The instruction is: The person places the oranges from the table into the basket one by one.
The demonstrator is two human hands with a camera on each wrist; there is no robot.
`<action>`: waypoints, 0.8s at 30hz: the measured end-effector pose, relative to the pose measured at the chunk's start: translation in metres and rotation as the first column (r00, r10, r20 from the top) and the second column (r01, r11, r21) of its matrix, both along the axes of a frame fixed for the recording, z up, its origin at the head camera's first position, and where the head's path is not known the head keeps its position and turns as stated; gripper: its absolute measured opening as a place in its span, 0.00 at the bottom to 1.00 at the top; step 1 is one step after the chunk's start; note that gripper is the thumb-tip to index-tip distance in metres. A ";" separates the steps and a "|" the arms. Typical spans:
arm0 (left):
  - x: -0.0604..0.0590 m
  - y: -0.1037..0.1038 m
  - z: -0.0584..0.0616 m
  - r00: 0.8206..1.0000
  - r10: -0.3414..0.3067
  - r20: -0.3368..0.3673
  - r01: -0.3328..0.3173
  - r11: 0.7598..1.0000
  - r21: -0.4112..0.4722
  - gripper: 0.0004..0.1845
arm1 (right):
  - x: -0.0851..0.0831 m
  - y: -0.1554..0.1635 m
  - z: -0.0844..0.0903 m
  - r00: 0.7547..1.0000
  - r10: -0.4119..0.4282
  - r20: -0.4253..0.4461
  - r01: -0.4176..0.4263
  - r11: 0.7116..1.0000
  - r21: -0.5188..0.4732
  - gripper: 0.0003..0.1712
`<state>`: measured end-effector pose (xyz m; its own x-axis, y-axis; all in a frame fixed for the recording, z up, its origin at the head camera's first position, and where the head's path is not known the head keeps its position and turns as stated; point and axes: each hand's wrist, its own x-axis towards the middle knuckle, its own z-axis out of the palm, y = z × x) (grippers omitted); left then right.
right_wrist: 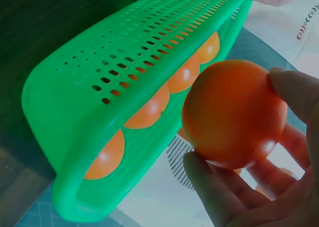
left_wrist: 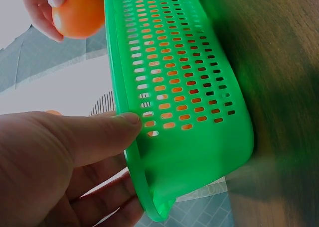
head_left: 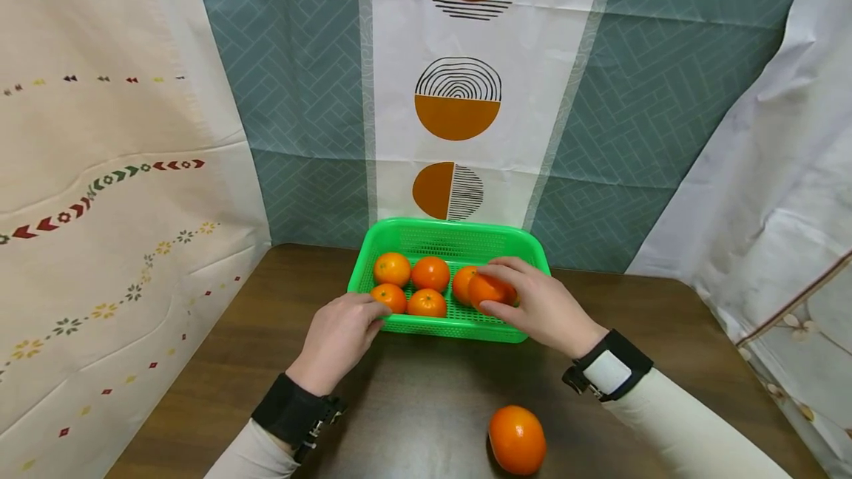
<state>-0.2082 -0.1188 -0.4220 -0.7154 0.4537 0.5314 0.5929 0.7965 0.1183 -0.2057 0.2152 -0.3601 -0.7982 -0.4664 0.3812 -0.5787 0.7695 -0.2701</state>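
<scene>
Dark wood table (head_left: pixel 413 405): right hand (head_left: pixel 542 309) fingers wrap an orange (head_left: pixel 489 290) just above green basket (head_left: pixel 459 231) right end; left hand (head_left: pixel 339 338) thumb and fingers pinch its near-left rim.

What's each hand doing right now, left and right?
Left hand: grips the near rim of the green basket.
Right hand: holds an orange over the basket.

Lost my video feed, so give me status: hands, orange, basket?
Right hand grips orange over green basket. Left hand steadies basket's near rim. Five oranges inside, one spare orange on table. Nothing blocking.
</scene>
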 end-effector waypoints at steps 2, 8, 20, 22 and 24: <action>0.000 0.000 0.000 1.000 0.004 -0.002 -0.004 1.000 -0.006 0.12 | -0.003 -0.002 -0.002 1.000 -0.013 0.010 0.013 1.000 0.003 0.30; 0.000 -0.002 0.000 1.000 0.010 -0.003 -0.010 1.000 -0.010 0.12 | -0.010 -0.010 -0.011 0.998 -0.036 0.051 0.035 0.999 0.020 0.30; 0.000 -0.002 0.007 1.000 -0.012 0.021 0.014 0.998 -0.067 0.10 | -0.019 -0.020 -0.025 0.995 -0.076 0.067 0.073 0.996 0.042 0.29; -0.001 -0.001 0.008 1.000 -0.021 0.023 0.022 0.997 -0.072 0.10 | -0.020 -0.020 -0.026 0.993 -0.081 0.084 0.078 0.996 0.042 0.29; -0.002 0.000 0.008 0.999 -0.028 0.022 0.030 0.997 -0.075 0.10 | -0.020 -0.021 -0.028 0.991 -0.084 0.102 0.079 0.996 0.047 0.30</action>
